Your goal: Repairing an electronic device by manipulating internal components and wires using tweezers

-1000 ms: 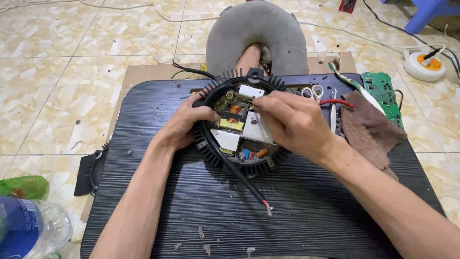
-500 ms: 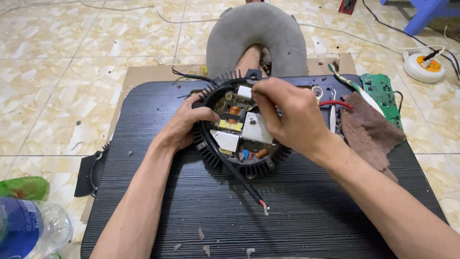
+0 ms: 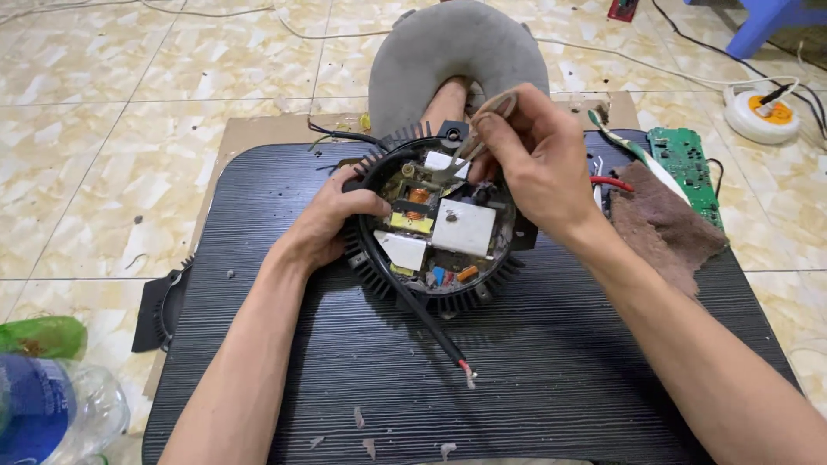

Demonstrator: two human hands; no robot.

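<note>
Head view, round black finned housing [image 3: 405, 284] with exposed circuitry, left hand [image 3: 332, 220] clasping rim, right hand [image 3: 538, 159] pinching tweezers [image 3: 482, 129].

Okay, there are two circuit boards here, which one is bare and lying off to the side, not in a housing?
The green circuit board at the mat's right edge, beside the brown rag. The other board sits inside the round finned housing.

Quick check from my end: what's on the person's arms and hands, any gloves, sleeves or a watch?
Nothing worn that shows. The left hand and right hand are bare, no gloves or rings visible. Both forearms are bare up to the picture's edge, with no sleeves, watch or bands in sight.
</note>
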